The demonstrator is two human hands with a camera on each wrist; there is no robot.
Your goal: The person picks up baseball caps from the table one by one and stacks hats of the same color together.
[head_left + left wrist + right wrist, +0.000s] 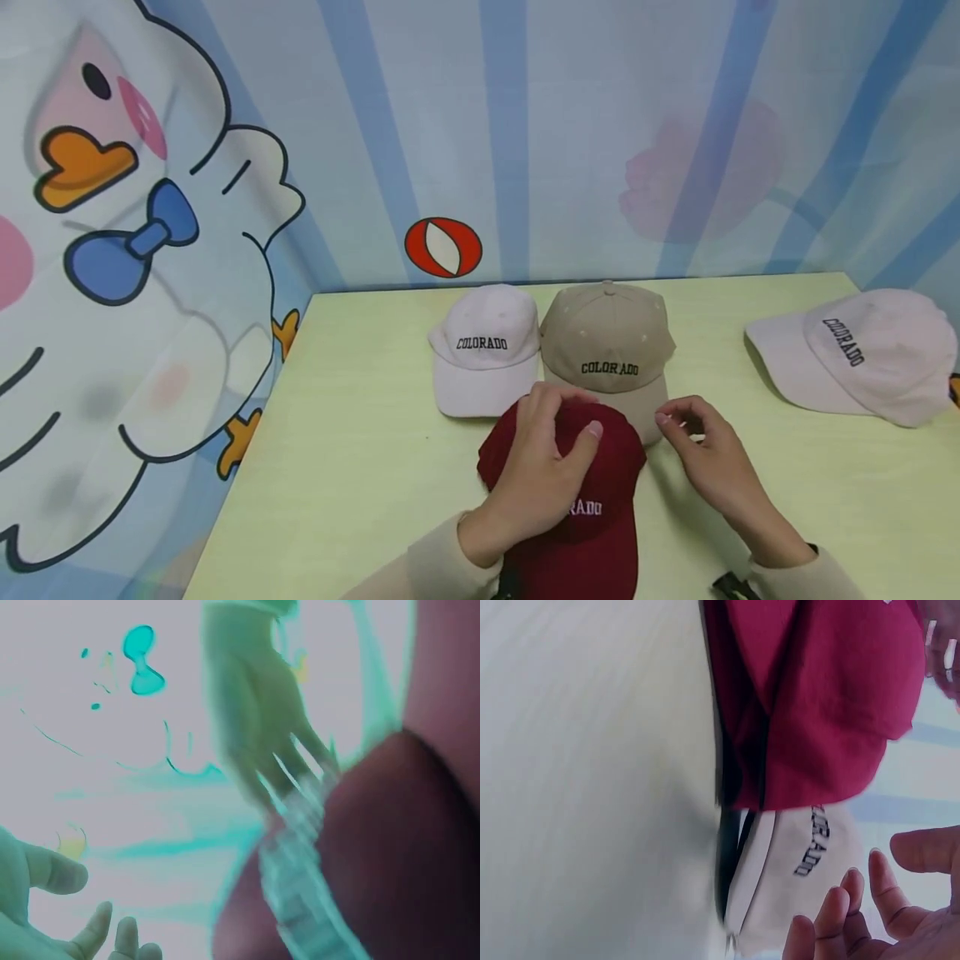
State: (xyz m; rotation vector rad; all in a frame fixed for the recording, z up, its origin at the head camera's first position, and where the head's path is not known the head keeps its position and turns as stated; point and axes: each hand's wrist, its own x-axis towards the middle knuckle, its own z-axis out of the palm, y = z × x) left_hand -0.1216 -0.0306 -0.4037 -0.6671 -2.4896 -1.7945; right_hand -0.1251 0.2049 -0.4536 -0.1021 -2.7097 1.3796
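A dark red cap [581, 550] with white lettering lies at the front of the table, brim toward me. Over the left side of its crown is my left hand [536, 475], thumb and fingers spread apart. In the left wrist view that hand's fingers [56, 870] are loosely bent beside the dark cap [405, 855], with a blurred pale strip along the cap's edge. My right hand [708, 454] is raised right of the red cap, near the brim of a beige COLORADO cap [607, 325]. The right wrist view shows its fingers [832, 919] relaxed, holding nothing.
Left of the beige cap stands a white COLORADO cap [487, 329], side by side with it. Another pale COLORADO cap [877, 358] lies at the table's right end, brim to the left. Behind the yellowish table [360, 467] rises a striped cartoon backdrop [555, 150].
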